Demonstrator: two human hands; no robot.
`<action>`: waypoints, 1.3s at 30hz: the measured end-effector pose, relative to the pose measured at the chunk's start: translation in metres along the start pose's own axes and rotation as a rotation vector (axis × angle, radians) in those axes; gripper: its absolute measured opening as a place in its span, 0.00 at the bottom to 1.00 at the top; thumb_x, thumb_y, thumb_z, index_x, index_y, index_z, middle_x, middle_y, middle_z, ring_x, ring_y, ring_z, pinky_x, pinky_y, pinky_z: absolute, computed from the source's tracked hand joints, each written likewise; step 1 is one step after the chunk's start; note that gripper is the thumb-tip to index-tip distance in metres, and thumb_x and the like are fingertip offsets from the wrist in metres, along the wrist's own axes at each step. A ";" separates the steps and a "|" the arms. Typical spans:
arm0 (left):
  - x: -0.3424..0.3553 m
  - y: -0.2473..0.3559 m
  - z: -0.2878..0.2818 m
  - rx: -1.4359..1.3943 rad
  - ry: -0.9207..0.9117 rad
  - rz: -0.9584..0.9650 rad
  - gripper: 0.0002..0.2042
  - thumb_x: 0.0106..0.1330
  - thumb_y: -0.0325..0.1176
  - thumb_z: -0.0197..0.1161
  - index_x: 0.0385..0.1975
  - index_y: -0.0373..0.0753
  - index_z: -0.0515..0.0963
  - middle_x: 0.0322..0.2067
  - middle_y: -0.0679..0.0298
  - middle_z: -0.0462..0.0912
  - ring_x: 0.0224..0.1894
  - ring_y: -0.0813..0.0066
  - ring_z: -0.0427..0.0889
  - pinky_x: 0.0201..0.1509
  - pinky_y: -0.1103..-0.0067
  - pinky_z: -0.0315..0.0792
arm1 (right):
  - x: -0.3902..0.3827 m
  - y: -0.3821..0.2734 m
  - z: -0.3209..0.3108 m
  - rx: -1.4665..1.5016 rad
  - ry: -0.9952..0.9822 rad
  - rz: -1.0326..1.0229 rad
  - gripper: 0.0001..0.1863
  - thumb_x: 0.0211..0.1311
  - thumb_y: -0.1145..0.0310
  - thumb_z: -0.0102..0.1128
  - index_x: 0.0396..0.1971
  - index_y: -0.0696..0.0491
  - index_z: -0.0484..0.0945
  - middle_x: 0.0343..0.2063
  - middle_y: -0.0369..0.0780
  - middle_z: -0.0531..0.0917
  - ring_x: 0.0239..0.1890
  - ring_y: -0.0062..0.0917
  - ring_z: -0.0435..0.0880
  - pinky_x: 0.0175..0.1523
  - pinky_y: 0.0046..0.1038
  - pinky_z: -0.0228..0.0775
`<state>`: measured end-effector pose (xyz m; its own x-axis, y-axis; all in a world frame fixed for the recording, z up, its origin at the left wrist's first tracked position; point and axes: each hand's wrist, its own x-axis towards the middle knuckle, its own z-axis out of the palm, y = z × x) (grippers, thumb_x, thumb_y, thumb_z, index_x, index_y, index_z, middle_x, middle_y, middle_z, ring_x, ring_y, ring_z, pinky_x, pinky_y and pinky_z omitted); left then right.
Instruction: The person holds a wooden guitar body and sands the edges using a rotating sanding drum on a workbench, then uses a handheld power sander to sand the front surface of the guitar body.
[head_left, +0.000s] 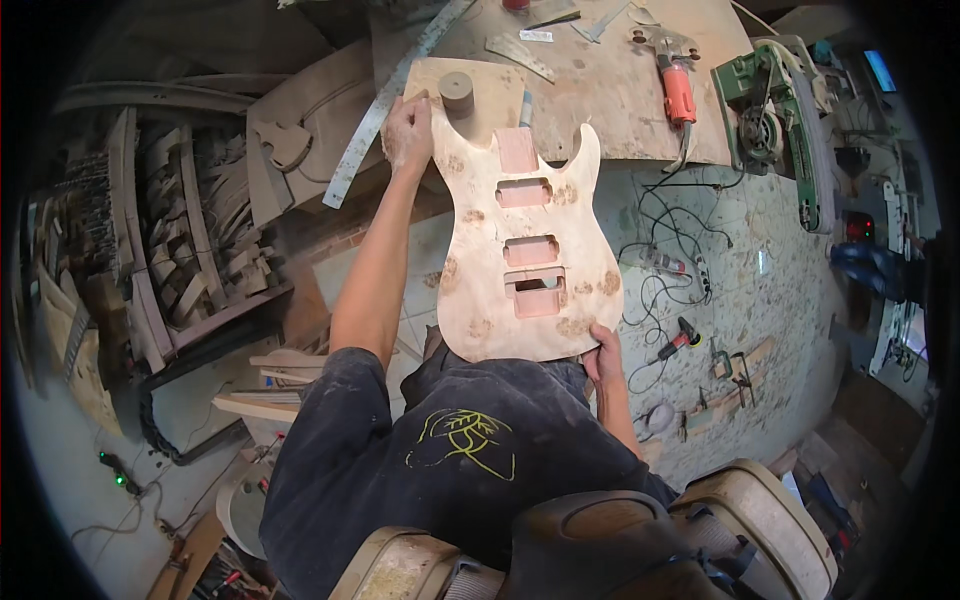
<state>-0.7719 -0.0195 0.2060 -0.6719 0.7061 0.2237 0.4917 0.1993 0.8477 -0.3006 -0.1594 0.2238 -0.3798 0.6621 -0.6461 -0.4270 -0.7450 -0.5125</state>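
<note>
A pale wooden electric guitar body point(482, 262) with brownish burl patches lies between my hands, its neck end away from me and its rounded end close to my shirt. Pinkish recesses for the neck and pickups are cut into it, and one shows an opening through the wood. My left hand point(408, 137) is closed on the far left horn, beside a small upright sanding drum point(456, 90). Down at the near right edge, my right hand point(604, 357) grips the body, thumb on top and the other fingers mostly hidden beneath.
The drum stands on a light board point(495, 80) on the dusty workbench point(610, 110). A long metal ruler point(385, 115) lies left of it. A red power tool point(678, 92) and a green belt sander point(765, 130) sit right. Cables point(672, 215) trail over the floor; wood offcuts point(195, 220) fill a left rack.
</note>
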 end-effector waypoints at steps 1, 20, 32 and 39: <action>0.000 -0.002 0.001 0.000 0.006 0.002 0.18 0.71 0.45 0.55 0.47 0.41 0.85 0.53 0.53 0.83 0.67 0.45 0.69 0.69 0.64 0.64 | 0.001 -0.001 0.000 -0.002 -0.006 -0.001 0.40 0.58 0.71 0.61 0.70 0.60 0.56 0.65 0.47 0.71 0.65 0.37 0.74 0.69 0.39 0.67; 0.042 0.017 0.002 -0.014 -0.177 -0.177 0.24 0.67 0.53 0.59 0.50 0.39 0.84 0.64 0.62 0.75 0.64 0.58 0.75 0.66 0.75 0.67 | 0.027 -0.013 0.029 -0.055 0.001 -0.083 0.38 0.60 0.70 0.61 0.69 0.62 0.57 0.63 0.48 0.73 0.63 0.37 0.76 0.67 0.39 0.71; 0.055 0.019 0.005 0.025 -0.247 -0.204 0.25 0.61 0.56 0.65 0.49 0.43 0.85 0.64 0.65 0.76 0.61 0.66 0.78 0.64 0.77 0.68 | 0.033 -0.018 0.035 -0.061 -0.022 -0.092 0.40 0.59 0.70 0.62 0.70 0.61 0.55 0.64 0.48 0.71 0.64 0.36 0.74 0.68 0.37 0.69; 0.058 0.014 0.007 -0.025 -0.273 -0.273 0.25 0.62 0.52 0.68 0.51 0.38 0.84 0.65 0.67 0.75 0.63 0.72 0.76 0.66 0.79 0.65 | 0.036 -0.019 0.036 -0.078 -0.035 -0.091 0.42 0.58 0.68 0.64 0.70 0.60 0.55 0.64 0.48 0.71 0.64 0.36 0.74 0.68 0.37 0.69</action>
<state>-0.8004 0.0286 0.2277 -0.6021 0.7850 -0.1455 0.2995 0.3910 0.8703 -0.3354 -0.1184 0.2310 -0.3714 0.7288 -0.5753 -0.3962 -0.6848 -0.6116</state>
